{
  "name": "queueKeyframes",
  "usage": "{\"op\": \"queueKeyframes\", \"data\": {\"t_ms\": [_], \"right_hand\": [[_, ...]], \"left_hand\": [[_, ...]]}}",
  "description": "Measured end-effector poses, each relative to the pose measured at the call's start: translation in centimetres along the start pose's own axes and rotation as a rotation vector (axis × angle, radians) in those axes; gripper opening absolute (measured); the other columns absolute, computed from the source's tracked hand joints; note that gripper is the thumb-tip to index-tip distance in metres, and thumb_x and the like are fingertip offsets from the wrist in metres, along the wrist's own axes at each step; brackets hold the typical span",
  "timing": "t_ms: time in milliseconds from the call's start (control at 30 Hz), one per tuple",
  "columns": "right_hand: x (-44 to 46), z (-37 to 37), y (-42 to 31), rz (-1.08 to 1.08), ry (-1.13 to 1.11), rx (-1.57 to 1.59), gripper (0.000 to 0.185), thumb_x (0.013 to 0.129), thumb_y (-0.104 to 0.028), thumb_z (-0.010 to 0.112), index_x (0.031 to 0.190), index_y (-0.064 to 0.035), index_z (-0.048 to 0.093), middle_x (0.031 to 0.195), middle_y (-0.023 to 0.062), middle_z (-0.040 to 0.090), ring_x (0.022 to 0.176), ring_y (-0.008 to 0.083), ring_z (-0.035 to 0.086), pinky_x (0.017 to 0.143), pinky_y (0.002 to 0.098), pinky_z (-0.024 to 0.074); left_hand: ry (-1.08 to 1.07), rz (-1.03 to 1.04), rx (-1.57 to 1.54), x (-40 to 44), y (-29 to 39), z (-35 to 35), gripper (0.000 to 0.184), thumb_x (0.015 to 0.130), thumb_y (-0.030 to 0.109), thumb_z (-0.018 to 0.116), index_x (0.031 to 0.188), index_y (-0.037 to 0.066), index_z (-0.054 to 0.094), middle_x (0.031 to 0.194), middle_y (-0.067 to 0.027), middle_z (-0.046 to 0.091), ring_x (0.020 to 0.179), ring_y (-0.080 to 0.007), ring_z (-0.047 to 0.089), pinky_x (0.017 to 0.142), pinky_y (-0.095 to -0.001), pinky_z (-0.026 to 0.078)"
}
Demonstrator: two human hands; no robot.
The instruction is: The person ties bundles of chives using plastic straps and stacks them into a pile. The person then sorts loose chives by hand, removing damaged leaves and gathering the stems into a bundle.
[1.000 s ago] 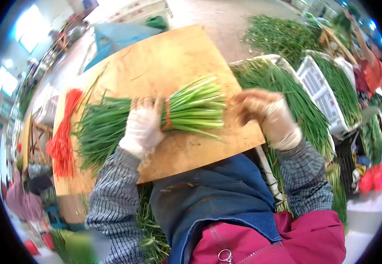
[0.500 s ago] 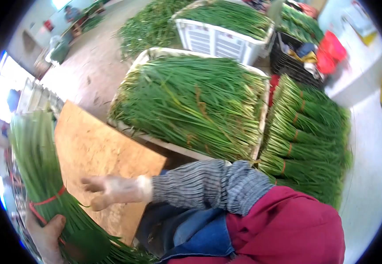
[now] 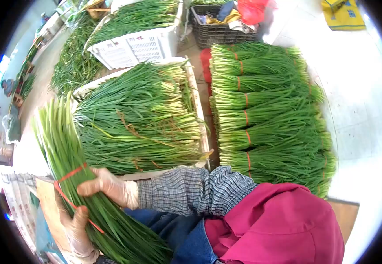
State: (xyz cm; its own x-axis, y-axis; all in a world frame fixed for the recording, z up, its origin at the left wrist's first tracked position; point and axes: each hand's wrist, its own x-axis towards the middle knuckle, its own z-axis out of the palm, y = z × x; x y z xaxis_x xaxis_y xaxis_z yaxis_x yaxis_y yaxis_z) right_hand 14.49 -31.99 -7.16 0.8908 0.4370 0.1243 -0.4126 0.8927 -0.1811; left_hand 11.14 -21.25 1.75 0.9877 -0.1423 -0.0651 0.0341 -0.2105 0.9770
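A large bunch of green chives (image 3: 61, 136) leans across the left side, pale cut ends up and leaves trailing down towards my lap. Around its middle runs a red band (image 3: 73, 171), and a red strip continues down along the leaves. My left hand (image 3: 78, 235), in a thin pale glove, grips the bunch from the lower left, thumb over the leaves. Just below the band, my right hand (image 3: 112, 188), also gloved, is wrapped on the bunch from the right. Some fingers of both hands are hidden behind the leaves.
Beside the bunch stands a crate (image 3: 196, 99) of loose chives. Tied chive bunches (image 3: 270, 114) lie piled to its right. Behind are a white crate (image 3: 145, 47) and a black crate (image 3: 206, 35). A wooden board (image 3: 48, 204) is at the lower left.
My right hand, earlier open over the board, now holds the bunch. The bunch has come up and inward with my left hand. The view has turned right, showing more tied bunches.
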Motion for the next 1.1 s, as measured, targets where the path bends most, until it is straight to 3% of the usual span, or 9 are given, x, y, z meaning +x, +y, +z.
{"op": "queueKeyframes", "data": {"t_ms": [167,433,500,567,633,700,900,967,1100], "right_hand": [[-1.1,-1.0,-5.6,-0.034,0.174,0.048,0.034,0.08,-0.024,0.055,0.107,-0.0016,0.057,0.089,0.0122,0.064,0.073,0.0227,0.063,0.07,0.0362,0.0529],[-10.5,0.4,-22.3,-0.843,0.721,-1.185,0.064,0.078,-0.048,0.056,0.127,-0.008,0.046,0.124,0.0093,0.051,0.114,0.0233,0.047,0.098,0.0394,0.0365],[-13.1,3.6,-25.8,-0.902,0.449,-1.18,0.049,0.079,-0.029,0.059,0.121,-0.0057,0.049,0.106,0.0146,0.058,0.084,0.0247,0.062,0.064,0.0329,0.0557],[-17.1,6.1,-30.0,-0.877,0.454,-1.241,0.044,0.08,-0.027,0.057,0.117,-0.0041,0.05,0.086,0.0118,0.061,0.087,0.0217,0.06,0.072,0.0343,0.0547],[-23.1,7.5,-37.1,-1.12,0.889,-1.618,0.056,0.076,-0.018,0.07,0.124,-0.0003,0.047,0.11,0.0105,0.06,0.099,0.0215,0.058,0.089,0.0324,0.0461],[-24.3,8.9,-36.6,-1.111,0.884,-1.959,0.059,0.071,-0.012,0.074,0.122,0.0026,0.047,0.105,0.0109,0.061,0.094,0.0206,0.059,0.086,0.0286,0.0463],[-25.2,3.6,-33.8,-0.595,1.014,-3.005,0.073,0.061,-0.033,0.073,0.119,-0.001,0.044,0.11,0.0185,0.055,0.101,0.0295,0.054,0.086,0.0357,0.045],[-26.3,-0.4,-31.9,0.1,1.272,-3.015,0.077,0.056,-0.029,0.075,0.12,-0.0016,0.041,0.102,0.0194,0.054,0.096,0.0318,0.055,0.084,0.0396,0.0449],[-30.7,-10.7,-28.6,0.755,1.182,-2.753,0.08,0.055,-0.032,0.077,0.119,-0.0019,0.04,0.101,0.0188,0.054,0.097,0.0329,0.054,0.084,0.0429,0.0426]], "left_hand": [[-0.068,-0.113,-0.492,-0.1,-3.8,-0.5,0.078,0.078,0.032,0.067,0.136,-0.002,0.029,0.129,-0.0136,0.044,0.113,-0.0236,0.048,0.094,-0.0317,0.04],[-0.202,0.119,1.045,3.9,-11.8,-3.4,0.036,0.078,0.034,0.063,0.096,0.004,0.067,0.084,-0.0155,0.066,0.084,-0.0298,0.059,0.086,-0.0386,0.042],[-0.153,0.15,0.926,4.0,-13.1,-3.7,0.034,0.078,0.035,0.063,0.091,0.003,0.068,0.078,-0.0153,0.066,0.081,-0.031,0.058,0.086,-0.0394,0.041],[-0.174,0.133,0.963,3.8,-12.2,-3.2,0.032,0.079,0.032,0.062,0.087,0.002,0.068,0.077,-0.016,0.065,0.081,-0.0318,0.058,0.091,-0.0379,0.037],[-0.14,0.209,0.99,3.8,-13.2,-3.7,0.03,0.079,0.031,0.062,0.084,0.002,0.068,0.075,-0.0159,0.064,0.08,-0.0319,0.057,0.09,-0.0375,0.038],[-0.148,0.222,0.986,4.0,-13.7,-3.8,0.028,0.081,0.028,0.061,0.081,0.001,0.067,0.074,-0.0156,0.063,0.076,-0.0317,0.055,0.084,-0.0379,0.039],[-0.204,0.245,1.044,4.2,-14.0,-4.3,0.023,0.082,0.022,0.059,0.076,0.0,0.064,0.074,-0.0136,0.061,0.074,-0.0303,0.052,0.078,-0.0377,0.039],[-0.204,0.268,1.049,4.2,-14.5,-4.7,0.019,0.083,0.018,0.058,0.075,0.001,0.063,0.073,-0.0132,0.06,0.075,-0.0301,0.051,0.079,-0.0374,0.038],[-0.245,0.289,1.052,4.4,-14.9,-5.4,0.02,0.084,0.017,0.057,0.075,0.001,0.064,0.074,-0.0126,0.06,0.074,-0.0289,0.051,0.077,-0.037,0.039]]}}
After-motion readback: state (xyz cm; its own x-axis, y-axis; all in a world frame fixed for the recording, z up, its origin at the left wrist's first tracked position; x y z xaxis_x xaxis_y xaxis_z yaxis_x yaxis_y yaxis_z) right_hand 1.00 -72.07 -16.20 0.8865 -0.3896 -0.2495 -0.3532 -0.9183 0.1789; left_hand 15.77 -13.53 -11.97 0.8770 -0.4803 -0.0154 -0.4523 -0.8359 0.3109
